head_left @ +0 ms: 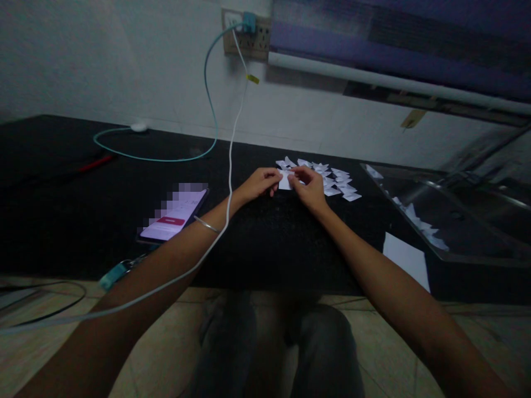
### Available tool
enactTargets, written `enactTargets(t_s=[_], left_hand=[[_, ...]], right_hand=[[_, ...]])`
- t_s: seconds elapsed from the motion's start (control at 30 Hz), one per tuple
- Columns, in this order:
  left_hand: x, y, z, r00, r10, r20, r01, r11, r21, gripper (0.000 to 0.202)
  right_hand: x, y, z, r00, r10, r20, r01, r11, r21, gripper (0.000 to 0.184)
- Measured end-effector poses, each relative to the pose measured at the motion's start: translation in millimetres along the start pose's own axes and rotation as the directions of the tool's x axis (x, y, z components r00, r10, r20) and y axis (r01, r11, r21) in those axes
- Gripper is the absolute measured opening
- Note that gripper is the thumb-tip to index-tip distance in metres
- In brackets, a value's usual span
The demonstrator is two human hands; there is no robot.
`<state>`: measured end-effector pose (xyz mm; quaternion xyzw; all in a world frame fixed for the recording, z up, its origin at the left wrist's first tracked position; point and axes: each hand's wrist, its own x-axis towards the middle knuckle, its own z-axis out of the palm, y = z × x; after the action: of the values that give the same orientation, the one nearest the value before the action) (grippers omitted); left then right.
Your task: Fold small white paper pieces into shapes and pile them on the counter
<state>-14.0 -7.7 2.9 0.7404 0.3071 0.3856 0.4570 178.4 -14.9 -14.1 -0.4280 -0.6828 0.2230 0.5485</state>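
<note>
Both hands meet over the black counter (83,182), pinching one small white piece of paper (285,181) between them. My left hand (259,184) grips its left side with curled fingers. My right hand (307,187) pinches its right side. Just behind the hands lies a pile of several small folded white paper pieces (336,181).
A lit phone (176,215) lies left of my left arm. A white cable (232,149) runs from a wall socket (244,33) across my left forearm; a teal cable (166,157) loops at the back. A steel sink (452,215) with paper scraps and a white sheet (409,260) are at the right.
</note>
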Motion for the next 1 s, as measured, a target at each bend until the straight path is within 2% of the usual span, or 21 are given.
enactTargets(t_s=[0.07,0.23,0.47,0.63,0.8,0.9,1.0], left_hand=[[0.6,0.7,-0.1,0.999,-0.037,-0.006,0.037,0.999,0.018,0.027],[0.8,1.2,-0.1,0.998,-0.043,-0.044,0.044,0.999,0.013,0.024],[-0.4,0.2,-0.7,0.999,0.019,-0.039,-0.02,1.0,-0.023,0.027],[3.1,-8.7,-1.1,0.997,0.03,-0.066,-0.029,0.999,0.017,0.026],[6.1,-16.1,-1.9,0.999,-0.001,-0.038,0.002,1.0,0.029,0.016],[5.5,-12.2,-1.0,0.999,-0.036,-0.017,0.035,0.999,-0.022,0.017],[3.9,-4.2,0.7,0.995,-0.098,-0.021,0.096,0.993,-0.074,0.019]], right_hand=[[-0.5,-2.3,-0.5,1.0,-0.005,0.006,0.005,1.0,-0.004,0.021],[-1.1,-5.0,-1.1,1.0,0.007,0.015,-0.007,1.0,-0.002,0.019],[-2.8,-3.6,1.3,1.0,-0.014,0.022,0.015,0.999,-0.039,0.015],[-1.2,-0.7,-0.5,1.0,0.009,-0.027,-0.01,0.999,-0.035,0.017],[-0.7,1.2,-0.3,0.999,0.034,-0.035,-0.034,0.999,-0.007,0.017],[-3.8,-3.2,0.5,1.0,0.001,-0.027,-0.003,0.999,-0.044,0.014],[-6.8,-9.8,-0.9,0.994,-0.106,0.0,0.104,0.983,-0.154,0.013]])
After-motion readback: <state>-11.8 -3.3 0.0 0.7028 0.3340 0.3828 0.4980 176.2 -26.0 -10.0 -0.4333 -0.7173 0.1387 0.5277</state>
